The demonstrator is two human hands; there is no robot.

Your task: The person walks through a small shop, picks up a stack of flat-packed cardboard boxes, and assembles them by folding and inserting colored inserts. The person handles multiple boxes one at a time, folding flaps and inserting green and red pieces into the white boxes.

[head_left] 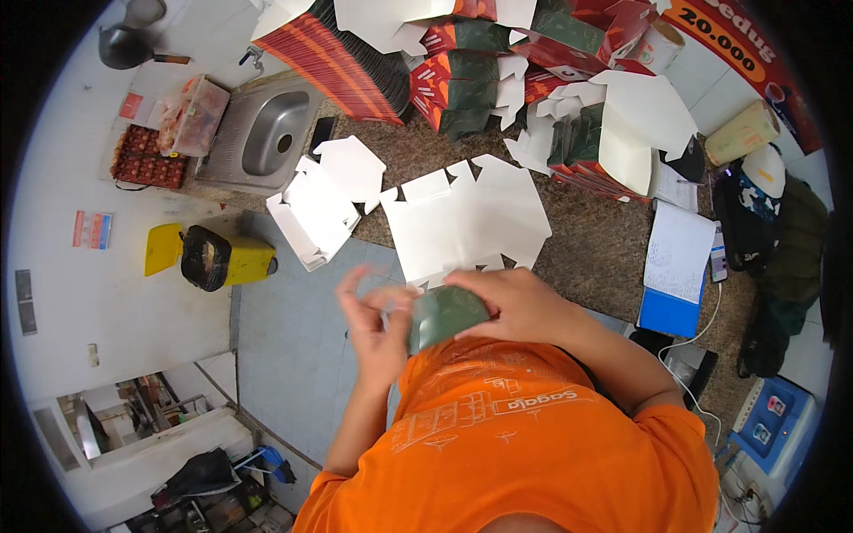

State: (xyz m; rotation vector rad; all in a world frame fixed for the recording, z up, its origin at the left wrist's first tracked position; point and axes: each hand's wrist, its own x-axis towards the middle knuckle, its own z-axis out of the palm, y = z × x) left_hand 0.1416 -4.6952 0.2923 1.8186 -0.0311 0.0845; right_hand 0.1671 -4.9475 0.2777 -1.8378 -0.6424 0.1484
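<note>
An unfolded paper carton [466, 218], white inside, lies at the counter's front edge. Its near green panel [444, 315] bends up toward my orange shirt. My right hand [511, 302] is closed on that panel at its right side, thumb along the top. At the panel's left side is my left hand [378, 320], blurred by motion, its fingers loosely curled and apart. Whether its fingertips touch the carton I cannot make out. Just left of the flat sheet rests a partly folded white carton [315, 209] with raised walls, tilted over the counter edge.
Stacked flat red cartons [342, 67] and folded red-green cartons [458, 84] fill the back of the counter. A steel sink [275, 133] is at the left, with a yellow bin [240, 258] below. To the right lie a notebook [680, 249] and a phone with a white cable [718, 258].
</note>
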